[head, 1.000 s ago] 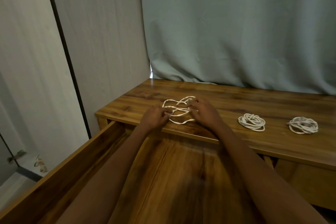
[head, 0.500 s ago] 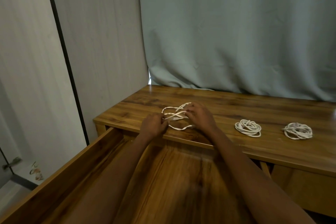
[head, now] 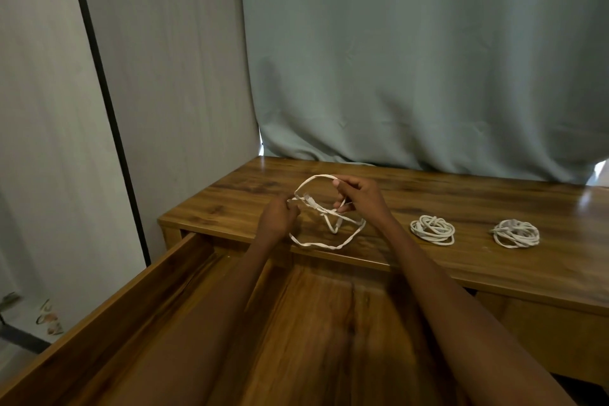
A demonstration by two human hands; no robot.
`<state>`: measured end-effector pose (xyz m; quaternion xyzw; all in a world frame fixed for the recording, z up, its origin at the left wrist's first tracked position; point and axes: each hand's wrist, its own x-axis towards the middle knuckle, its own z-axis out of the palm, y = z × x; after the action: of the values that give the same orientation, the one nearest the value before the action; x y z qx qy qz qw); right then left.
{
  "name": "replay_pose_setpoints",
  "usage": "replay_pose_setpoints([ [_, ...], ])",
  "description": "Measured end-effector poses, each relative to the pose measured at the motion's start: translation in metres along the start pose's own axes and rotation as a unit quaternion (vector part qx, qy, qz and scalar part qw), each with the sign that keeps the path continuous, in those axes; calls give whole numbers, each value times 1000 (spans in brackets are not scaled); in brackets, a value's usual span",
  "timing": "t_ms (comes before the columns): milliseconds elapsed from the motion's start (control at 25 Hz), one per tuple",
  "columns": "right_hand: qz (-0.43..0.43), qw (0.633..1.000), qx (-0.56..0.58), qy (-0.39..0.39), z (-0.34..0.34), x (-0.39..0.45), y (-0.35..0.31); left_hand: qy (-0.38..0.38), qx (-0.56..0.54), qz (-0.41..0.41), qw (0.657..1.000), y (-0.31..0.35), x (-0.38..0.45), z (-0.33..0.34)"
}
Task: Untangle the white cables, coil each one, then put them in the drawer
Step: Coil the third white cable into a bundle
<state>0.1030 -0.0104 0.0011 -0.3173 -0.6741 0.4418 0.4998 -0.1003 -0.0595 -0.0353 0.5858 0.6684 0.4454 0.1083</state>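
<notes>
A flat white cable (head: 324, 244) lies half lifted in loose loops near the desk's front left edge. My left hand (head: 276, 217) pinches one strand of it close to a plug end. My right hand (head: 359, 194) grips an upper loop and holds it raised off the wood. Two coiled white cables rest further right on the desk, the nearer coil (head: 432, 229) and the farther coil (head: 515, 233). The wooden drawer (head: 184, 264) is pulled out below my forearms and its floor holds no cables.
The wooden desk (head: 461, 201) runs to the right, backed by a grey-green curtain (head: 412, 59). A pale wall panel with a black strip (head: 102, 82) stands at the left, close to the drawer's side.
The cable lay flat under both hands on the desk. Now my hands have lifted it, and it opens into wider loops, with my right hand raised higher.
</notes>
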Motion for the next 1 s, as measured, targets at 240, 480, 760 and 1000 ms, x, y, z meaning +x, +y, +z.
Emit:
replay_pose_setpoints([
  [240, -77, 975, -210, 17, -18, 0, 8, 30, -16, -32, 999, 4, -4, 0],
  [480, -182, 885, -418, 95, -35, -4, 10, 11, -28, 33, 999, 2, -6, -6],
  [760, -16, 985, 4, 173, -29, 5, -11, -58, -13, -50, 997, 0, 2, -1],
  [1000, 53, 978, 202, 23, -28, -7, -29, -36, -115, 35, 992, 10, -8, -2],
])
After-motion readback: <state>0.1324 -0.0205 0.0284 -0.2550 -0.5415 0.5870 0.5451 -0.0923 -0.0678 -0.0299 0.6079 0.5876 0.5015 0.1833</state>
